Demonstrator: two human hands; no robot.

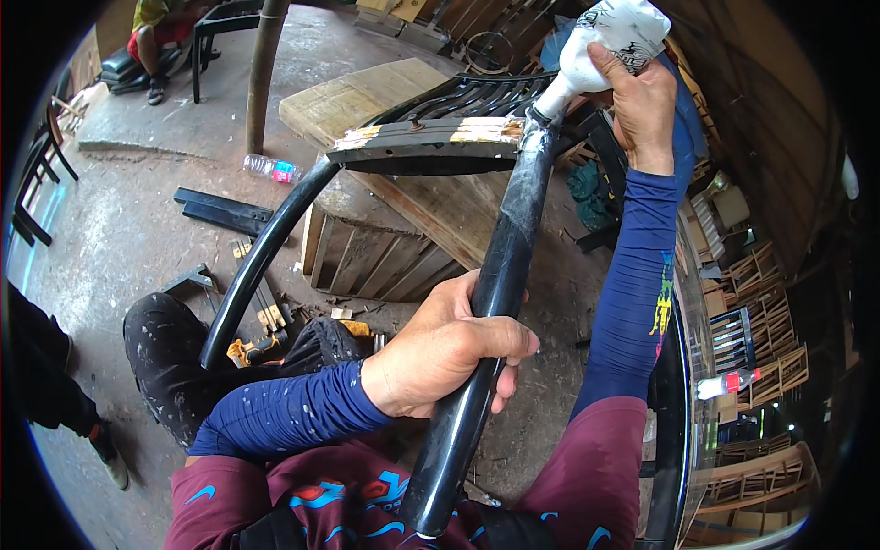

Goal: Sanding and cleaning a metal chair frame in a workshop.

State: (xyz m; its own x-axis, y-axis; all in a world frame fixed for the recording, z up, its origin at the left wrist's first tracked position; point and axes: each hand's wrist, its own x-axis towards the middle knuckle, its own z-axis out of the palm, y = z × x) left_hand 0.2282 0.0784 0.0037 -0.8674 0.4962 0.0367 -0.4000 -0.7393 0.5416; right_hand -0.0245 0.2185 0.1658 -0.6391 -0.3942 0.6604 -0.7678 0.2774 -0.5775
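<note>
My left hand (449, 344) wraps round a glossy black leg (504, 247) of an upturned chair frame. That leg runs from near my chest up to the frame's joint (539, 133), where whitish smears show. My right hand (646, 101) grips a white bottle (612, 41) with black print, tilted so its narrow neck points down at the joint. Whether anything flows from the tip, I cannot tell. Pale, scraped patches mark the frame's rail (426, 137), and dark slats (458, 99) lie behind it. Another curved black leg (275, 247) slants down to the left.
A wooden block bench (394, 243) supports the frame. A yellow-black tool (257, 350) lies on the floor by my knee, with black bars (220, 211) and a plastic bottle (272, 169) beyond. A pole (264, 82) stands ahead. Another person (151, 41) sits far left; someone's shoe (108, 458) is nearer.
</note>
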